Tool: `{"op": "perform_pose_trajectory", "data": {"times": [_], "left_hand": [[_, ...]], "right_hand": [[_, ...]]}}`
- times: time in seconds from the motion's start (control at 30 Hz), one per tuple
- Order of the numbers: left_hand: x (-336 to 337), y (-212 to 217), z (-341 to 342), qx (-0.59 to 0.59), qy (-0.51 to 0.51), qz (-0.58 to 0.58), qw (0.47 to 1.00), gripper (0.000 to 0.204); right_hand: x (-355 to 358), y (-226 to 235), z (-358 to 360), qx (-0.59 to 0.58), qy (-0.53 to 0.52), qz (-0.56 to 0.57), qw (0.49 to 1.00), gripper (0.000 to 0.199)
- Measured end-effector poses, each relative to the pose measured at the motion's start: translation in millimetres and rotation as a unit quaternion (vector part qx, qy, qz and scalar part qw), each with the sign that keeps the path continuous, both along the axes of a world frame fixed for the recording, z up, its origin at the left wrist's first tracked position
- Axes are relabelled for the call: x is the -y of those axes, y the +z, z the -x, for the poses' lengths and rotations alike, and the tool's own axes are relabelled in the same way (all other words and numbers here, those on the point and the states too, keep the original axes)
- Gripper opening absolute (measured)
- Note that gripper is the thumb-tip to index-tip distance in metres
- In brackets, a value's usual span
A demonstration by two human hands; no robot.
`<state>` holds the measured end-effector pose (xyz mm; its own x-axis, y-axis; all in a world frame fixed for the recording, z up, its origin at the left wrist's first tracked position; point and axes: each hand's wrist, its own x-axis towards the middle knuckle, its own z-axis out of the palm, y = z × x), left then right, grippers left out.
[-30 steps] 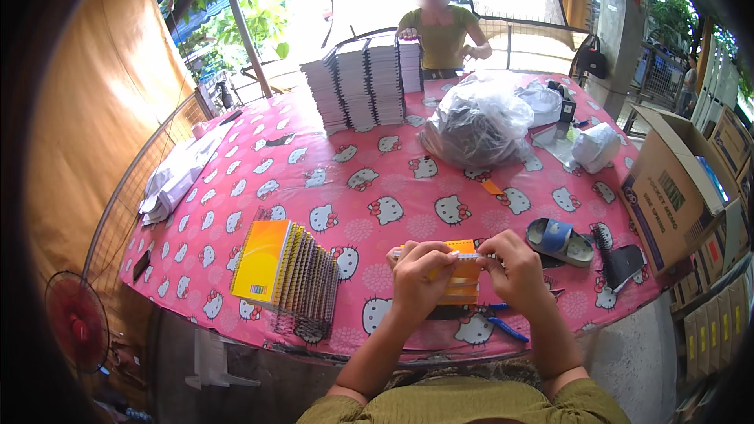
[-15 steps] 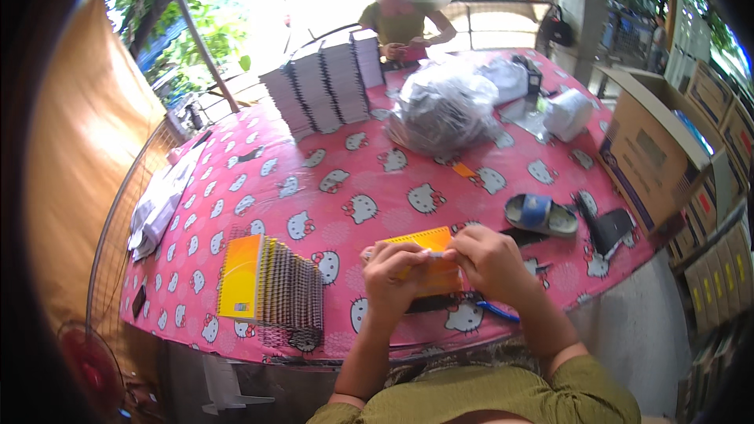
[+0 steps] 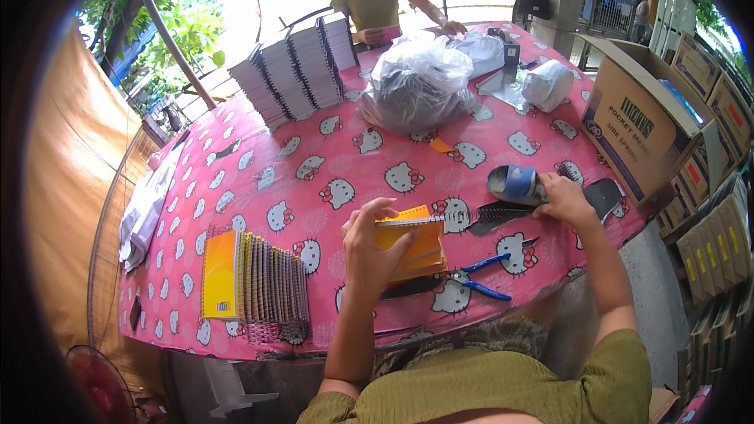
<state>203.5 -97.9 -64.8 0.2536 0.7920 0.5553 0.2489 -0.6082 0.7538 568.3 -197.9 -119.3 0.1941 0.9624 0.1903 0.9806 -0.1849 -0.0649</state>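
An orange spiral notebook (image 3: pixel 412 255) lies in front of me, with perforated holes along its far edge. My left hand (image 3: pixel 367 239) holds it at the left side, thumb across the top and fingers curled at the edge. From its far edge a thin wire coil (image 3: pixel 455 218) runs rightward, turning dark against a black flat piece. My right hand (image 3: pixel 564 198) is closed around the heel end of a blue and grey slipper (image 3: pixel 514 184); its fingertips are partly hidden. Blue-handled pliers (image 3: pixel 483 276) lie spread beside the notebook, touched by neither hand.
To the left stands a row of yellow spiral notebooks (image 3: pixel 228 279). Farther back are tall notebook stacks (image 3: pixel 294 67) and a plastic bag (image 3: pixel 420 82). A cardboard box (image 3: pixel 640 122) is at the right edge. Across the pink patterned table (image 3: pixel 259 196), another person (image 3: pixel 377 4) reaches toward the bags.
My right hand has left the notebook and moved right to the slipper. The coil and pliers now show more plainly. The view has shifted, and the other person has stretched an arm out.
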Motion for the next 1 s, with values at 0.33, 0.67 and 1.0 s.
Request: {"op": "perform_pose_trajectory", "data": {"times": [0.33, 0.67, 1.0], "left_hand": [[-8.9, -5.3, 3.4, -0.086, -0.006, -0.031, 0.996, 0.034], [-13.0, 2.3, -0.3, -0.072, -0.008, -0.016, 0.997, 0.058], [-15.8, -41.0, 16.6, 0.295, -0.074, 0.174, 0.936, 0.044]], "right_hand": [[-72.3, 37.6, 81.0, -0.476, 0.247, -0.168, 0.827, 0.044], [-85.2, 46.3, 99.2, -0.579, 0.261, 0.012, 0.772, 0.044], [-112.3, 62.4, 133.3, -0.574, 0.279, -0.008, 0.77, 0.044]]}}
